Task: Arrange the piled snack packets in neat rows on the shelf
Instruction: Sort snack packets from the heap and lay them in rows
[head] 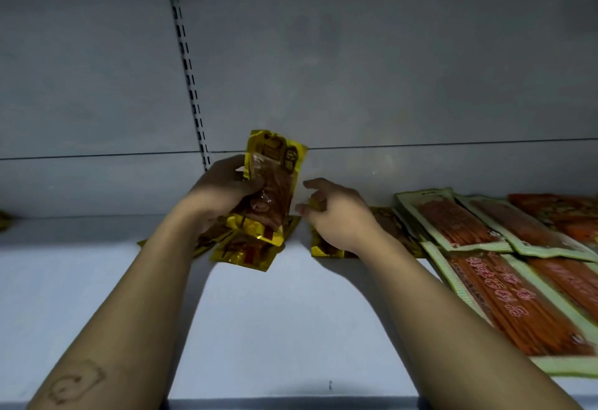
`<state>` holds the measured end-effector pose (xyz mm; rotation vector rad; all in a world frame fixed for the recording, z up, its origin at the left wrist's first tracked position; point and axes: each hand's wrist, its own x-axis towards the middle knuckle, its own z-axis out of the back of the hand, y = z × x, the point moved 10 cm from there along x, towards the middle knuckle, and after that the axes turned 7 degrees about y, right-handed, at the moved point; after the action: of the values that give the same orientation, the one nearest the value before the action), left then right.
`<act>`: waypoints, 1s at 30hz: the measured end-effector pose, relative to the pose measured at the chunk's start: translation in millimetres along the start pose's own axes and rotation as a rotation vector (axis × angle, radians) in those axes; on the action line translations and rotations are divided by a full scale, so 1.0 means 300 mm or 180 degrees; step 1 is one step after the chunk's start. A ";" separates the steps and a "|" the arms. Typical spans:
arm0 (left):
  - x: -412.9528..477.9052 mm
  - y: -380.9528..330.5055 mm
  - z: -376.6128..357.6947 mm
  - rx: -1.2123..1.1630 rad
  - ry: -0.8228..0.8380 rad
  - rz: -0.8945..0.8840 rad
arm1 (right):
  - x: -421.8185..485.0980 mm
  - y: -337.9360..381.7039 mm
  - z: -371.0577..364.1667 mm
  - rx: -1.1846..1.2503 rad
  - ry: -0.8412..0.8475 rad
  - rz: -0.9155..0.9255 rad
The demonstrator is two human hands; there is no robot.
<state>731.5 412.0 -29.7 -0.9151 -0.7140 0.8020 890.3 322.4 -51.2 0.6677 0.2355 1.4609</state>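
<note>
A gold packet [275,180] is being clasped upright by the left grip [226,189] over the middle of the shelf [259,312], towards its back edge (loose gold packets [246,251] lying beneath). The right grip [336,215] is being held beside it, fingers half curled; whether it holds anything cannot be told.

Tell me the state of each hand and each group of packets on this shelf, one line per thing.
Left hand: grips one packet.
Gold foil snack packet: held upright, lifted off the shelf.
Right hand: fingers curled over the flat gold packet; grip unclear.
Gold packet pile: overlapping, askew.
Green-edged orange packets: lying flat, overlapping.
</note>
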 end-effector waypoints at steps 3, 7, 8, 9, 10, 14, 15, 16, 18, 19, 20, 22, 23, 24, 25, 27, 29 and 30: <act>0.003 0.039 -0.029 0.0098 0.0116 0.0113 | 0.003 -0.005 -0.041 -0.0112 0.0133 -0.0113; 0.001 0.049 -0.089 -0.0943 0.0240 -0.0033 | 0.004 -0.012 -0.029 0.1028 -0.0082 -0.0171; 0.003 0.047 -0.108 -0.1179 0.0276 -0.0038 | 0.003 -0.021 -0.011 0.1368 -0.0259 -0.0187; 0.008 0.044 -0.129 -0.1297 0.0301 -0.0048 | 0.000 -0.032 0.014 0.1553 -0.0461 -0.0189; 0.015 0.043 -0.146 -0.1217 0.0261 -0.0083 | -0.005 -0.043 0.040 0.1634 -0.0643 -0.0192; 0.021 0.037 -0.167 -0.0360 -0.0219 0.0011 | -0.015 -0.061 0.101 0.1358 -0.0856 -0.0162; 0.025 0.037 -0.166 -0.0317 -0.0276 0.0035 | -0.015 -0.061 0.107 0.1245 -0.0843 -0.0156; 0.026 0.032 -0.162 -0.0248 -0.0319 0.0043 | -0.016 -0.058 0.115 0.1154 -0.0848 -0.0146; 0.023 0.019 -0.150 -0.0038 -0.0341 0.0048 | -0.020 -0.048 0.138 0.0921 -0.0926 -0.0095; 0.022 0.014 -0.145 0.0026 -0.0324 0.0050 | -0.025 -0.037 0.148 0.0791 -0.0962 -0.0059; 0.021 0.014 -0.139 0.0074 -0.0319 0.0073 | -0.030 -0.027 0.155 0.0686 -0.0995 -0.0031; 0.022 0.009 -0.129 0.0283 -0.0336 0.0076 | -0.039 -0.016 0.158 0.0538 -0.1045 -0.0012; 0.026 0.002 -0.121 0.0519 -0.0364 0.0058 | -0.040 -0.011 0.152 0.0479 -0.1050 -0.0011; 0.028 -0.007 -0.111 0.0785 -0.0405 0.0059 | -0.039 -0.005 0.142 0.0429 -0.1039 -0.0012; 0.030 -0.008 -0.101 0.1001 -0.0434 0.0086 | -0.036 0.001 0.130 0.0403 -0.1025 -0.0025; 0.032 0.006 -0.075 0.1267 -0.0422 0.0163 | -0.026 0.005 0.107 0.0441 -0.1009 -0.0118; 0.022 0.044 -0.043 0.1592 -0.0319 0.0292 | -0.025 -0.005 0.092 0.0538 -0.1057 -0.0208; 0.020 0.069 -0.031 0.1732 -0.0170 0.0341 | -0.028 -0.021 0.096 0.0633 -0.1133 -0.0257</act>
<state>736.4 421.2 -50.9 -0.4424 -0.4568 1.0528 910.0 306.6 -33.9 1.0540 0.1291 1.2263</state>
